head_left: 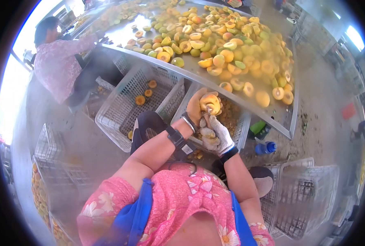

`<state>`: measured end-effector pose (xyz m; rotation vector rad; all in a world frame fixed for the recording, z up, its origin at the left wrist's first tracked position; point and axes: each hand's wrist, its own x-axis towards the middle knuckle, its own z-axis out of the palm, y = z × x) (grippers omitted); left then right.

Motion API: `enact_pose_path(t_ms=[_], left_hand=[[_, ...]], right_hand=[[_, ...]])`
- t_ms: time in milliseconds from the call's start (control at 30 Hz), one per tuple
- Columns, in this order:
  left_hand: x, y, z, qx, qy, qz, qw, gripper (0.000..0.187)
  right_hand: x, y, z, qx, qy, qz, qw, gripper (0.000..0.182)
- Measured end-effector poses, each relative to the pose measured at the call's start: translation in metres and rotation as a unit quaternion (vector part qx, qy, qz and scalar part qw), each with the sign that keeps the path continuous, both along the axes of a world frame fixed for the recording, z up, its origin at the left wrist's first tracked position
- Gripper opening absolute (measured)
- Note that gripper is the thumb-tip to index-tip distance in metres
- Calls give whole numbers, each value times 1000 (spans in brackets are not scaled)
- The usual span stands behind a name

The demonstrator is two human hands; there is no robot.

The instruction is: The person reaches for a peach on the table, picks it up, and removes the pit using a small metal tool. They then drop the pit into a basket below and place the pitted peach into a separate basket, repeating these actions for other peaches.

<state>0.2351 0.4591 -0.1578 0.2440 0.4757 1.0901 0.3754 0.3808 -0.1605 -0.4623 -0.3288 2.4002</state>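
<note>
Bare-skinned, my left hand (195,108) is closed around a yellow-orange peach half (210,103), its cut side facing up. My right hand (216,135), in a whitish, stained glove, is just below it, fingers wrapped round a small tool whose metal tip (209,110) touches the fruit. Most of the tool is hidden by the glove. Both hands are over a crate (242,130) with fruit scraps in it. Beyond them a metal table (248,107) holds a heap of halved yellow and green fruit (227,45).
A grey crate (108,117) with a few fruit halves stands left. A blue bottle (265,148) and a green object (257,127) are at right. Stacked crates (301,197) stand lower right. A person in pink (59,61) sits at the table's left.
</note>
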Motion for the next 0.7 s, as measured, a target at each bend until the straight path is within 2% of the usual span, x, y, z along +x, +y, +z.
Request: enact_pose_path(t_ms=[67, 167, 200, 300, 333, 433, 467, 500, 567, 600, 633, 700], left_hand=[[-1, 4, -5, -2, 23, 34, 999, 49], [-6, 15, -12, -37, -61, 74, 995, 51], [-9, 7, 7, -35, -46, 90, 994, 53], [-19, -6, 33, 25, -11, 74, 997, 56], [-30, -3, 22, 97, -11, 27, 995, 52], [-35, -4, 3, 192, 160, 26, 968, 46], [-38, -4, -2, 214, 215, 45, 952, 53], [-38, -5, -3, 261, 354, 66, 896, 56], [-39, -7, -4, 336, 602, 98, 717, 62], [-42, -8, -1, 373, 646, 125, 654, 62], [-45, -10, 2, 365, 657, 111, 651, 59], [-50, -15, 13, 348, 677, 84, 643, 54]], right_hand=[[2, 2, -5, -13, 67, 18, 997, 40], [1, 1, 1, 49, 121, 15, 991, 42], [1, 2, 1, 55, 97, -7, 994, 43], [7, 9, -3, -20, 72, -94, 993, 40], [8, 12, -4, -44, 73, -105, 991, 38], [-6, 5, 17, -48, -139, -208, 967, 34], [-7, 4, 24, -40, -199, -207, 957, 30], [-7, 5, 27, 23, -259, -203, 944, 28], [-5, 4, 29, 146, -372, -192, 896, 24], [1, 2, 33, 193, -395, -164, 883, 22], [1, 3, 27, 287, -441, -197, 827, 22], [-1, 6, 14, 461, -512, -253, 679, 23]])
